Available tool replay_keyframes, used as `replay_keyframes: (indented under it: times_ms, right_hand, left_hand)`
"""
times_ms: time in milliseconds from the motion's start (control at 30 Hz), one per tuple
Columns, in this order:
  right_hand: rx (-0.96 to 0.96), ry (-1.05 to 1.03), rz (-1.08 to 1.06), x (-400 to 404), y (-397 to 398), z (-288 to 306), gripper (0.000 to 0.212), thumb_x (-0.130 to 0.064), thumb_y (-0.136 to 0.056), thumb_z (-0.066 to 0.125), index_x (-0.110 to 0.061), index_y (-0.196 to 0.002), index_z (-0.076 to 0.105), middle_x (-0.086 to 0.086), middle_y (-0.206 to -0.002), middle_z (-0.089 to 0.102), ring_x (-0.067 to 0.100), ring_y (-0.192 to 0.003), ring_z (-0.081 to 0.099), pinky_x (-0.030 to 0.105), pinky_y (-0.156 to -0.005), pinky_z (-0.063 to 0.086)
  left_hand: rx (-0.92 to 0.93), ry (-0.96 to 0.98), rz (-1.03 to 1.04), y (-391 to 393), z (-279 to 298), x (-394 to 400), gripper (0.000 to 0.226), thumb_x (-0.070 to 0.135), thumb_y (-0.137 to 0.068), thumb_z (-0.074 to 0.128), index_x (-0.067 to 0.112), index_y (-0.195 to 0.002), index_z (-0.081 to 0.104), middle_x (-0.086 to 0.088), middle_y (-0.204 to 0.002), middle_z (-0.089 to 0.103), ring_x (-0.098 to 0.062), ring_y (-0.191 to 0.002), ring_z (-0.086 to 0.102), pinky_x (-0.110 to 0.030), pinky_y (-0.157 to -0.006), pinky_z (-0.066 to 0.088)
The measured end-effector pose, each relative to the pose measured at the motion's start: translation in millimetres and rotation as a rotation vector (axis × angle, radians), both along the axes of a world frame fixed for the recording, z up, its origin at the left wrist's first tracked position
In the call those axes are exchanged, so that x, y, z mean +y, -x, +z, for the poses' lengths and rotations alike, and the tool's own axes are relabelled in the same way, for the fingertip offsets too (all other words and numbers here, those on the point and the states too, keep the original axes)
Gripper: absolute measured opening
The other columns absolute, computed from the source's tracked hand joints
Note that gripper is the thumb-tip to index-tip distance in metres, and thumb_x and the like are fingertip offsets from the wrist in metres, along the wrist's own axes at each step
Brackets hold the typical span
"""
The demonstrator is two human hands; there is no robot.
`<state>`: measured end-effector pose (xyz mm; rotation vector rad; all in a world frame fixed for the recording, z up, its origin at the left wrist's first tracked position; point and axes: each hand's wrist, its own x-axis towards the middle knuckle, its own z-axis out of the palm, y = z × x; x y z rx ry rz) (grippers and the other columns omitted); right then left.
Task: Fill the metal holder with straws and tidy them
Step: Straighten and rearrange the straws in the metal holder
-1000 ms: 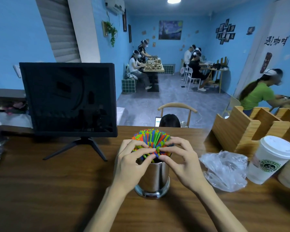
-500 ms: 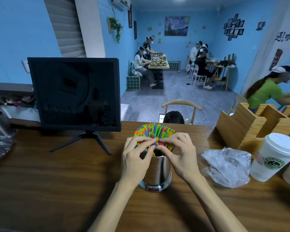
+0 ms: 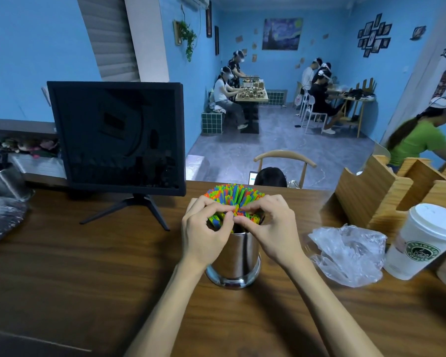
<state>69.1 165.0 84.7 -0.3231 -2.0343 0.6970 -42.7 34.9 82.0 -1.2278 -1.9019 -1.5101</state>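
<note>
Left hand (image 3: pixel 204 235) and right hand (image 3: pixel 273 233) meet over the mouth of the metal holder (image 3: pixel 236 261), fingers curled, fingertips pinching the near side of the straw bundle. Index fingers and thumbs of both hands nearly touch at the centre. Straws (image 3: pixel 233 195) (green, orange, blue, yellow) stand upright in the holder, tops fanned out above the hands toward the far edge of the bench (image 3: pixel 88 266). Holder stands on the bench, roughly midway between left and right edges, nearer the far edge than the near one.

Right of holder: crumpled clear plastic bag (image 3: pixel 348 253), then a white lidded paper cup (image 3: pixel 422 240) with a green logo. Wooden organiser (image 3: pixel 386 199) at far right corner. Black monitor (image 3: pixel 117 136) on tripod stand, far left of holder.
</note>
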Motion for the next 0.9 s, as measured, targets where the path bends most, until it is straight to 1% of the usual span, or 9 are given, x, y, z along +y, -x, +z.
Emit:
replay_keyframes:
  times_ms: [167, 367, 433, 533, 633, 700, 767, 833, 900]
  right_hand:
    - [0.021, -0.004, 0.012, -2.9, -2.9, -4.1, 0.023, -0.046, -0.075, 0.084, -0.028, -0.088, 0.079, -0.021, -0.083, 0.067, 0.008, -0.093, 0.056, 0.019, -0.076, 0.048]
    - [-0.023, -0.002, 0.026, -1.6, -9.1, 2.4, 0.020, -0.038, -0.077, 0.086, -0.028, -0.094, 0.082, -0.021, -0.082, 0.071, 0.008, -0.095, 0.056, 0.022, -0.078, 0.050]
    - [-0.050, 0.004, 0.028, -0.8, -9.8, 6.5, 0.019, -0.035, -0.078, 0.086, -0.028, -0.095, 0.083, -0.020, -0.083, 0.072, 0.008, -0.095, 0.057, 0.026, -0.077, 0.052]
    - [-0.092, -0.029, 0.046, -0.8, -10.5, 11.0, 0.017, -0.031, -0.082, 0.084, -0.028, -0.098, 0.081, -0.025, -0.084, 0.068, 0.008, -0.095, 0.056, 0.031, -0.079, 0.053]
    - [-0.169, -0.075, 0.053, 0.7, -12.9, 15.2, 0.019, -0.033, -0.082, 0.084, -0.029, -0.100, 0.079, -0.026, -0.089, 0.066, 0.007, -0.099, 0.052, 0.028, -0.091, 0.046]
    - [-0.218, -0.111, 0.055, 0.8, -13.9, 18.4, 0.022, -0.034, -0.080, 0.085, -0.030, -0.101, 0.079, -0.027, -0.090, 0.064, 0.006, -0.100, 0.049, 0.025, -0.095, 0.040]
    - [-0.244, -0.137, 0.057, 0.1, -13.2, 22.6, 0.021, -0.035, -0.079, 0.085, -0.032, -0.099, 0.078, -0.027, -0.088, 0.063, 0.006, -0.100, 0.049, 0.021, -0.094, 0.036]
    - [-0.242, -0.134, 0.053, -1.1, -12.5, 25.3, 0.017, -0.032, -0.079, 0.086, -0.031, -0.095, 0.078, -0.030, -0.084, 0.060, 0.006, -0.098, 0.049, 0.017, -0.091, 0.035]
    - [-0.231, -0.114, 0.046, -1.8, -13.0, 26.4, 0.015, -0.028, -0.079, 0.086, -0.028, -0.092, 0.078, -0.031, -0.083, 0.058, 0.005, -0.097, 0.050, 0.017, -0.090, 0.036]
  left_hand:
    - [0.026, -0.027, 0.030, -5.6, -9.3, -5.4, 0.010, 0.023, -0.085, 0.076, 0.018, -0.093, 0.080, 0.006, -0.085, 0.063, -0.014, -0.088, 0.058, -0.023, -0.078, 0.049]
    - [0.038, 0.030, 0.012, -5.5, -0.2, -11.2, 0.008, 0.023, -0.085, 0.082, 0.019, -0.092, 0.081, 0.007, -0.087, 0.068, -0.013, -0.089, 0.061, -0.025, -0.079, 0.051]
    - [0.051, 0.051, -0.006, -5.3, 4.3, -11.6, 0.009, 0.024, -0.086, 0.080, 0.020, -0.095, 0.081, 0.007, -0.090, 0.070, -0.013, -0.091, 0.062, -0.026, -0.081, 0.052]
    - [0.099, 0.091, -0.034, -5.8, 8.0, -11.6, 0.014, 0.022, -0.088, 0.079, 0.021, -0.102, 0.080, 0.007, -0.094, 0.068, -0.014, -0.095, 0.061, -0.021, -0.086, 0.049]
    - [0.116, 0.164, -0.055, -4.2, 8.9, -14.2, 0.023, 0.018, -0.086, 0.080, 0.023, -0.109, 0.078, 0.009, -0.099, 0.065, -0.012, -0.100, 0.058, -0.016, -0.090, 0.045]
    - [0.113, 0.199, -0.059, -3.0, 9.8, -15.6, 0.029, 0.016, -0.084, 0.080, 0.023, -0.111, 0.078, 0.009, -0.102, 0.064, -0.012, -0.102, 0.057, -0.012, -0.093, 0.042]
    - [0.105, 0.215, -0.068, -1.3, 11.7, -16.2, 0.028, 0.016, -0.082, 0.081, 0.022, -0.110, 0.078, 0.009, -0.103, 0.065, -0.012, -0.102, 0.058, -0.010, -0.093, 0.041]
    - [0.103, 0.214, -0.079, 0.5, 13.3, -15.9, 0.024, 0.019, -0.082, 0.083, 0.022, -0.105, 0.080, 0.009, -0.102, 0.066, -0.012, -0.101, 0.059, -0.014, -0.091, 0.044]
    - [0.098, 0.213, -0.083, 1.9, 13.8, -16.2, 0.022, 0.024, -0.081, 0.084, 0.022, -0.102, 0.081, 0.010, -0.100, 0.067, -0.012, -0.099, 0.059, -0.018, -0.088, 0.047]
